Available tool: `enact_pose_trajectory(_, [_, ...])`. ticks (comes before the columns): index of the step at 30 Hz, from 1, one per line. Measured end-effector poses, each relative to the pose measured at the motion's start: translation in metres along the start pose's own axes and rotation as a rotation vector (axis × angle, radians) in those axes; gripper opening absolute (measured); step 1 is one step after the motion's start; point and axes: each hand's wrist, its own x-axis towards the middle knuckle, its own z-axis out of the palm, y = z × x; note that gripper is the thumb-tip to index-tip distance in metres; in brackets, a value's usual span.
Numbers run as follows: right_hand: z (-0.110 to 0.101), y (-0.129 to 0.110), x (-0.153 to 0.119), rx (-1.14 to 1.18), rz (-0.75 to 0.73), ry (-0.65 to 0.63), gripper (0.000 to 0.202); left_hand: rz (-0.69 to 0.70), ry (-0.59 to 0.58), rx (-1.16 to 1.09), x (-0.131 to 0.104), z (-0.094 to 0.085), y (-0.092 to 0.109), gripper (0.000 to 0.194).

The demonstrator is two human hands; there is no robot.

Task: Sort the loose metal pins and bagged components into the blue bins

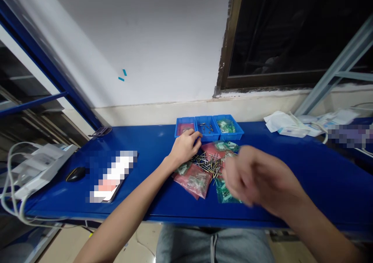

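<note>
My left hand (186,145) is at the front edge of the left blue bin (177,130), its fingers loosely bent and apart, with nothing visible in them. Beside it lies a heap of thin metal pins (208,162), some silver and some brass-coloured. My right hand (250,177) hovers over the right side of the heap, smeared by motion; its fingers are curled, and whatever they hold cannot be made out. Pink bags (198,179) and green bags (225,193) of small parts surround the pins. The middle bin (206,135) has several short metal pieces, the right bin (229,126) a green bag.
A phone (116,177), partly pixelated, and a black mouse (75,174) lie on the blue table (151,146) to the left. White cables (11,201) and a power strip (46,160) occupy the left edge. Crumpled plastic wrappers (287,124) lie at the back right.
</note>
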Motion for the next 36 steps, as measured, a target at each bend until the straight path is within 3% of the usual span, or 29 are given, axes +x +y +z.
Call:
enact_pose_trajectory(3, [-0.018,0.014,0.015,-0.086,0.08,0.039,0.018,0.008,0.01,0.004,0.0,-0.001,0.003,0.022])
enact_pose_trajectory(7, [-0.05,0.045,0.027,-0.421,0.148,0.11,0.022,0.016,-0.011,0.035,-0.001,-0.001,0.007,0.023])
enact_pose_trajectory(12, [-0.075,0.081,0.018,-0.993,0.107,0.212,0.019,0.007,-0.092,0.043,-0.002,0.003,0.003,0.025])
enact_pose_trajectory(18, [-0.088,0.093,0.017,-1.277,0.04,0.183,0.029,0.079,-0.215,0.062,-0.003,0.009,0.0,0.03])
enact_pose_trajectory(23, [-0.086,0.095,0.019,-1.371,0.021,0.151,0.031,0.089,-0.247,0.054,-0.004,0.014,0.0,0.032])
enact_pose_trajectory(28, [-0.085,0.098,0.015,-1.282,0.083,0.073,0.016,0.069,-0.223,0.066,-0.004,0.013,0.0,0.031])
enact_pose_trajectory(36, [-0.088,0.101,0.012,-1.22,0.167,0.035,0.029,0.092,-0.15,0.048,-0.005,0.01,0.002,0.027])
